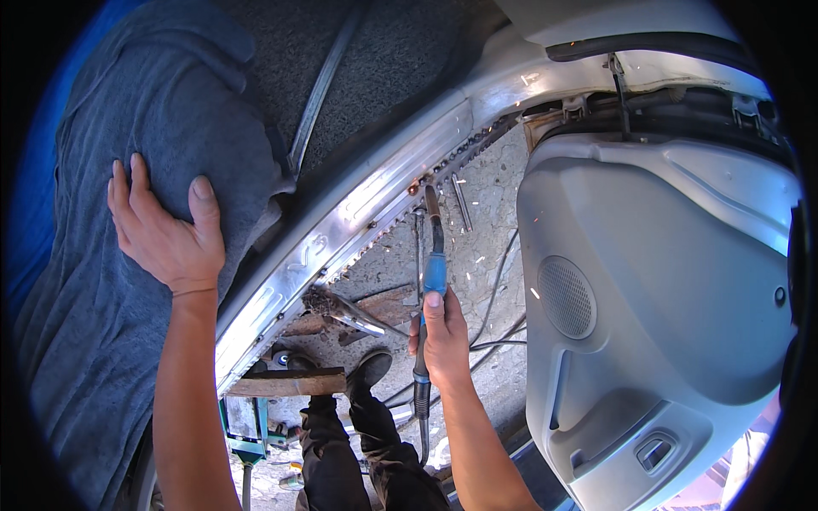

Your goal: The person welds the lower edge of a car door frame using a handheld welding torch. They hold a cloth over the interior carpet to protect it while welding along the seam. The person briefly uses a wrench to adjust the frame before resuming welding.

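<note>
My right hand [443, 338] grips a blue-handled MIG welding torch [435, 271], thumb along the handle. The torch's curved neck points up, its nozzle close to the lower edge of the bare metal door sill [364, 214] of a car. A weld spot glows orange-red by the nozzle, and sparks fly to the right. A row of dark weld spots runs along the sill's edge. My left hand [169, 230] rests with fingers spread on a grey-blue cloth [185, 115] draped over the seat area, holding nothing.
An open car door [613, 268] stands at the right. On the concrete ground lie metal rods [461, 203], rusty strips [383, 310] and black cables [495, 345]. A wire-like brush or tool [332, 305] is near the sill. A wooden block [291, 383] sits over a green jack [248, 447] at the lower left.
</note>
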A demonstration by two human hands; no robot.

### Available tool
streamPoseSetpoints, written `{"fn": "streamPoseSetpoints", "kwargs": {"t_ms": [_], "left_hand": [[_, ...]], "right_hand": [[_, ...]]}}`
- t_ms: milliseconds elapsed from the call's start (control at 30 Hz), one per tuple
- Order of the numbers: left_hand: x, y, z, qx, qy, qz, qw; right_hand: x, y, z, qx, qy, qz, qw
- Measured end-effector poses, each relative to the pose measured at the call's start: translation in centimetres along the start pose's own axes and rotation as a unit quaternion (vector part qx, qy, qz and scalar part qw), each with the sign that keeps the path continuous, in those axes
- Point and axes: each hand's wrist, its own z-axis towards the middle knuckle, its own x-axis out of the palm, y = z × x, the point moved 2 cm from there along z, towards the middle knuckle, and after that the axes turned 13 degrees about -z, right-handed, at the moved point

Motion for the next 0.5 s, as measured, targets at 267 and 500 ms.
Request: {"fn": "streamPoseSetpoints", "kwargs": {"t_ms": [267, 500], "left_hand": [[0.0, 0.0, 0.0, -0.011, 0.008, 0.001, 1.0], [0.0, 0.0, 0.0, -0.005, 0.003, -0.008, 1.0]], "right_hand": [[0.3, -0.3, 0.6, 0.01, 0.01, -0.04, 0.999], [1.0, -0.3, 0.8, 0.015, -0.001, -0.077, 0.997]]}}
